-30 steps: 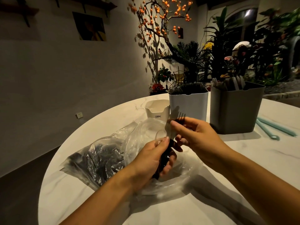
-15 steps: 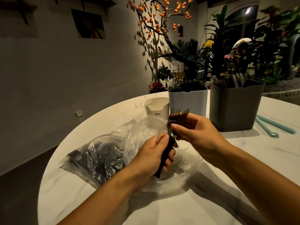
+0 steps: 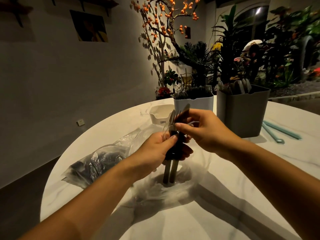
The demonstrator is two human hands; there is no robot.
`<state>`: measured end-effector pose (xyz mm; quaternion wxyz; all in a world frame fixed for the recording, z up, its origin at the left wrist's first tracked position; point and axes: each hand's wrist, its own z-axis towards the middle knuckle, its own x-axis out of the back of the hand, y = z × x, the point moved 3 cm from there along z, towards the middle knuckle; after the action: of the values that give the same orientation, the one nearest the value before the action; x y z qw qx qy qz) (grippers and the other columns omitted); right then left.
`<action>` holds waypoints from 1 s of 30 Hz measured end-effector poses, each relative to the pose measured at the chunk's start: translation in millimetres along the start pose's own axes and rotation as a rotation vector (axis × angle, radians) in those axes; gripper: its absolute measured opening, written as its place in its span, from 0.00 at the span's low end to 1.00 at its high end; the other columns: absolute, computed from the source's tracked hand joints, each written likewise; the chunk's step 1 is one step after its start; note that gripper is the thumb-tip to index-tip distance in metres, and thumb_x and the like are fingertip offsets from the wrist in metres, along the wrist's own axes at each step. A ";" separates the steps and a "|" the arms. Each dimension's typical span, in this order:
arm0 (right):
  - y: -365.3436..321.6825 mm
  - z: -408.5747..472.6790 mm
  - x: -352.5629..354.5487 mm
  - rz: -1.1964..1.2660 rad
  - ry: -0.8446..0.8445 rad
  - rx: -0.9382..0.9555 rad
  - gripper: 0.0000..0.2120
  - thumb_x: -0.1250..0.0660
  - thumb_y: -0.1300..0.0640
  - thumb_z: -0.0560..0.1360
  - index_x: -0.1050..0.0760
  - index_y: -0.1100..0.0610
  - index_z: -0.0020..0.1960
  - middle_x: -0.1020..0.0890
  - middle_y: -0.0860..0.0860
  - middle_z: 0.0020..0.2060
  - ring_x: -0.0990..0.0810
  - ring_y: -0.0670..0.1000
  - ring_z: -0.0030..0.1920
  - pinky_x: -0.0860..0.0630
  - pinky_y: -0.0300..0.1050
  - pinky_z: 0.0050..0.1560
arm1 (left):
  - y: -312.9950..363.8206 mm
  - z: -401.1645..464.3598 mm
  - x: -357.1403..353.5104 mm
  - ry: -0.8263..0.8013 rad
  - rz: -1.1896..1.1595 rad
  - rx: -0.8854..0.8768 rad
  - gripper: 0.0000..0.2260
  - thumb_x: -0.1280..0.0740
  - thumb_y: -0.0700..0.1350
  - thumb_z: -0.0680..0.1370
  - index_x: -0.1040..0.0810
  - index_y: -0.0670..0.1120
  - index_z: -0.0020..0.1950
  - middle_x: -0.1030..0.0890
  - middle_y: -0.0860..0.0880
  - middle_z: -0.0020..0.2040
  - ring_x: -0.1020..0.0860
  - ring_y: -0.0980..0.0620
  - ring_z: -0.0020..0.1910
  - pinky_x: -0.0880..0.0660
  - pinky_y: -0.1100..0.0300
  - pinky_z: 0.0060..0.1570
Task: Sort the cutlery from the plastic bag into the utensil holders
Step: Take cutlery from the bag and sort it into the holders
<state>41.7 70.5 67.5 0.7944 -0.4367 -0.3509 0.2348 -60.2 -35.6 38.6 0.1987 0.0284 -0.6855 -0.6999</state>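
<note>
The left hand [image 3: 155, 149] grips a bundle of cutlery [image 3: 174, 146], now raised upright with its handle ends resting in the bag [image 3: 97, 163] on the table [image 3: 259, 170]. The right hand [image 3: 206, 132] pinches the fanned tops (fork tines show), likely picking one for the holders [image 3: 194, 104] behind.

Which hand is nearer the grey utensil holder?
Right. The right hand is just left of the grey utensil holder; the left hand is further left, gripping the cutlery bundle.
</note>
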 end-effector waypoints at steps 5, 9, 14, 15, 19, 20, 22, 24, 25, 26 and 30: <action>-23.1 3.0 13.5 -0.225 -0.022 0.060 0.20 0.31 0.57 0.76 0.27 0.49 0.67 0.23 0.41 0.44 0.20 0.46 0.48 0.20 0.37 0.44 | 21.0 10.0 -5.3 0.007 -0.065 -0.007 0.12 0.47 0.43 0.86 0.23 0.48 0.58 0.13 0.47 0.47 0.14 0.48 0.49 0.18 0.56 0.53; -31.9 2.1 30.0 -0.282 0.057 0.121 0.23 0.29 0.58 0.75 0.31 0.46 0.66 0.22 0.43 0.43 0.19 0.44 0.43 0.20 0.33 0.36 | 31.5 20.5 -10.6 0.048 -0.101 -0.010 0.12 0.46 0.43 0.86 0.23 0.48 0.59 0.14 0.46 0.50 0.15 0.47 0.51 0.20 0.49 0.59; -40.4 3.3 50.3 -0.231 0.061 0.102 0.12 0.37 0.57 0.81 0.29 0.47 0.63 0.21 0.48 0.48 0.19 0.47 0.44 0.20 0.35 0.34 | 49.1 30.1 -22.4 0.048 -0.121 -0.014 0.12 0.46 0.43 0.86 0.22 0.47 0.58 0.14 0.45 0.51 0.15 0.46 0.50 0.19 0.51 0.55; -42.4 4.3 55.7 -0.234 0.069 0.097 0.12 0.38 0.57 0.81 0.28 0.47 0.62 0.22 0.47 0.48 0.19 0.47 0.45 0.20 0.36 0.34 | 53.2 32.0 -24.8 0.040 -0.123 -0.021 0.12 0.46 0.43 0.86 0.23 0.46 0.59 0.14 0.44 0.52 0.15 0.45 0.51 0.19 0.50 0.56; -51.5 4.6 79.4 -0.292 0.152 0.111 0.14 0.35 0.59 0.79 0.27 0.46 0.63 0.22 0.43 0.44 0.20 0.43 0.44 0.23 0.33 0.33 | 73.0 40.9 -37.1 0.017 -0.127 -0.054 0.11 0.46 0.42 0.86 0.23 0.47 0.58 0.14 0.44 0.51 0.15 0.46 0.51 0.19 0.50 0.57; -53.1 3.9 84.6 -0.314 0.180 0.121 0.16 0.33 0.59 0.79 0.27 0.46 0.63 0.21 0.43 0.44 0.20 0.43 0.45 0.24 0.32 0.35 | 77.3 43.0 -39.6 0.017 -0.122 -0.059 0.11 0.46 0.43 0.86 0.23 0.48 0.57 0.13 0.45 0.50 0.15 0.46 0.51 0.19 0.52 0.56; -56.2 2.4 97.1 -0.334 0.224 0.130 0.17 0.32 0.59 0.77 0.29 0.45 0.63 0.19 0.44 0.44 0.20 0.43 0.46 0.26 0.32 0.38 | 85.5 49.5 -45.7 0.019 -0.110 -0.066 0.11 0.46 0.43 0.86 0.23 0.47 0.58 0.14 0.44 0.51 0.15 0.47 0.51 0.20 0.52 0.57; -59.0 1.3 110.5 -0.336 0.260 0.127 0.16 0.31 0.59 0.77 0.29 0.45 0.60 0.19 0.45 0.43 0.20 0.42 0.44 0.26 0.32 0.38 | 93.2 56.9 -52.1 0.010 -0.106 -0.071 0.12 0.45 0.43 0.86 0.23 0.46 0.59 0.14 0.44 0.52 0.15 0.47 0.52 0.21 0.51 0.59; -60.5 1.3 116.3 -0.339 0.269 0.126 0.16 0.30 0.59 0.76 0.29 0.45 0.59 0.19 0.45 0.42 0.20 0.42 0.44 0.26 0.32 0.38 | 97.0 60.4 -55.2 0.003 -0.107 -0.073 0.12 0.45 0.43 0.86 0.23 0.46 0.59 0.14 0.44 0.52 0.15 0.47 0.52 0.21 0.51 0.58; -62.0 1.8 122.0 -0.341 0.271 0.122 0.15 0.30 0.59 0.76 0.29 0.45 0.58 0.19 0.45 0.42 0.20 0.42 0.43 0.25 0.32 0.37 | 101.0 64.4 -58.5 -0.004 -0.109 -0.078 0.12 0.45 0.43 0.86 0.23 0.46 0.59 0.14 0.45 0.52 0.15 0.47 0.52 0.21 0.52 0.58; -65.4 8.2 142.4 -0.325 0.258 0.113 0.14 0.31 0.63 0.76 0.27 0.48 0.56 0.19 0.48 0.45 0.18 0.47 0.46 0.17 0.41 0.39 | 116.0 80.7 -68.7 -0.017 -0.120 -0.097 0.11 0.46 0.43 0.86 0.23 0.46 0.56 0.13 0.47 0.49 0.15 0.48 0.51 0.20 0.52 0.56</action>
<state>131.4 138.4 176.9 0.8834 -0.3554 -0.2984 0.0652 5.5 64.9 140.0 0.1515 0.0538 -0.6497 -0.7430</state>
